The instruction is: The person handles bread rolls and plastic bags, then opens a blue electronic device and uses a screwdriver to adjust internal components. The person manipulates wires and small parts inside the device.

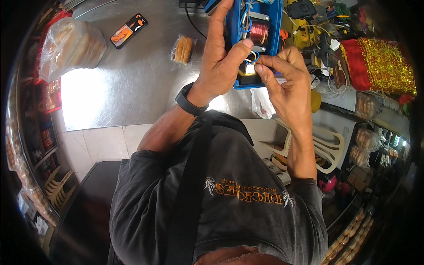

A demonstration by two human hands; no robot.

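My left hand point(216, 73) grips an open blue casing point(277, 24) at the top of the view, its thumb reaching over the rim to the inside. Within the casing sits a transformer with a reddish copper coil point(259, 32) between metal plates. Blue and pale wires point(252, 56) run past my left thumb tip. My right hand point(289, 81) is at the near end of the casing, thumb and forefinger pinched on a thin wire. Just below those fingertips is a black block point(250, 80) with a whitish top. The wire's end is hidden by my fingers.
The casing is over a shiny metal table point(132, 84). On it lie a phone point(129, 31), a small packet of brown sticks point(182, 49) and a bulging plastic bag point(73, 46). Cluttered tools and a red-gold cloth point(380, 64) are on the right. A cream plastic chair point(329, 150) stands below.
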